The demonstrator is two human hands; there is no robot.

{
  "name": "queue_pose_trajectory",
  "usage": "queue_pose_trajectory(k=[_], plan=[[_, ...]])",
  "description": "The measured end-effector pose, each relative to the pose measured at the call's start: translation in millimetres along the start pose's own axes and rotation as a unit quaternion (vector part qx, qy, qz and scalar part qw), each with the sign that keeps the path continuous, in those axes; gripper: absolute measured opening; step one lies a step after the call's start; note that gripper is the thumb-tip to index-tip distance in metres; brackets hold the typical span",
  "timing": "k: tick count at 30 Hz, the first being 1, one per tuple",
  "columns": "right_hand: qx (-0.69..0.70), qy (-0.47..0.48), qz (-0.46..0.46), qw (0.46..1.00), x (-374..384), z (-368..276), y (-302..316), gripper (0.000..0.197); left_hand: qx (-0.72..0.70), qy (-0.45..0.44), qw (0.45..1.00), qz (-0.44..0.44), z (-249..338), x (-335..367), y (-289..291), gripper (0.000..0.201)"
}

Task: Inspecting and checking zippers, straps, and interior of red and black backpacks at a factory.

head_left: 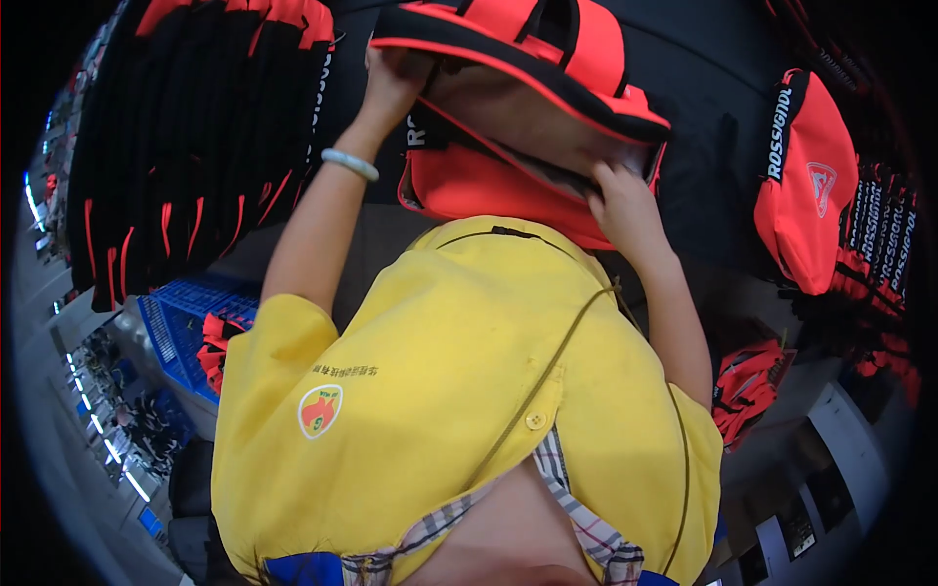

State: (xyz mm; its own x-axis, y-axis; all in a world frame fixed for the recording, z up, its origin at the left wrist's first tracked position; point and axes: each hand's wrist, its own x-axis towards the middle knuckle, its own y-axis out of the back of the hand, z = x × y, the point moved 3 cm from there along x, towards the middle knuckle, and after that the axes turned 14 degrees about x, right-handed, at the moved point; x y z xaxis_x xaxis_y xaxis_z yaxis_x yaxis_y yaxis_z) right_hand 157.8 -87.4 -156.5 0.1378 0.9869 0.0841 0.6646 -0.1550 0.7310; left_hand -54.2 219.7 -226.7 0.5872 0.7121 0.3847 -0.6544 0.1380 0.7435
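Note:
A red and black bag [508,205] lies in front of me on the dark work surface, its mouth spread wide so that the greyish lining shows. At the bag's far left corner, my left hand [391,90] is closed around the black, red-edged rim, its fingertips partly hidden. My right hand [625,203] is closed on the near right edge of the opening, with thumb and fingers pinched at the lining. Red carrying straps [596,49] stand up on the bag's far side.
On the left stands a row of similar black and red bags [195,146]. Below it is a blue plastic crate [181,327] with red pieces beside it. A finished-looking red bag [811,186] lies at the right, near more stacked bags [884,234].

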Motion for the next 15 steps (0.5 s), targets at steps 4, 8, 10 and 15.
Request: queue_pose_trajectory(k=[4,8,10,15], plan=[[0.026,0.067,-0.007,0.997,27,-47,3,0.044,-0.092,0.038,0.985,-0.144,44,34,23,0.071],[0.09,0.081,-0.045,0.992,17,-55,-9,0.045,-0.048,0.056,0.984,-0.161,11,37,29,0.078],[0.108,0.122,-0.056,0.985,-2,-44,-25,0.037,-0.071,0.084,0.981,-0.16,24,37,22,0.058],[0.216,0.004,-0.045,0.975,-25,-19,-35,0.027,0.056,-0.001,0.997,-0.06,45,-25,-4,0.054]])
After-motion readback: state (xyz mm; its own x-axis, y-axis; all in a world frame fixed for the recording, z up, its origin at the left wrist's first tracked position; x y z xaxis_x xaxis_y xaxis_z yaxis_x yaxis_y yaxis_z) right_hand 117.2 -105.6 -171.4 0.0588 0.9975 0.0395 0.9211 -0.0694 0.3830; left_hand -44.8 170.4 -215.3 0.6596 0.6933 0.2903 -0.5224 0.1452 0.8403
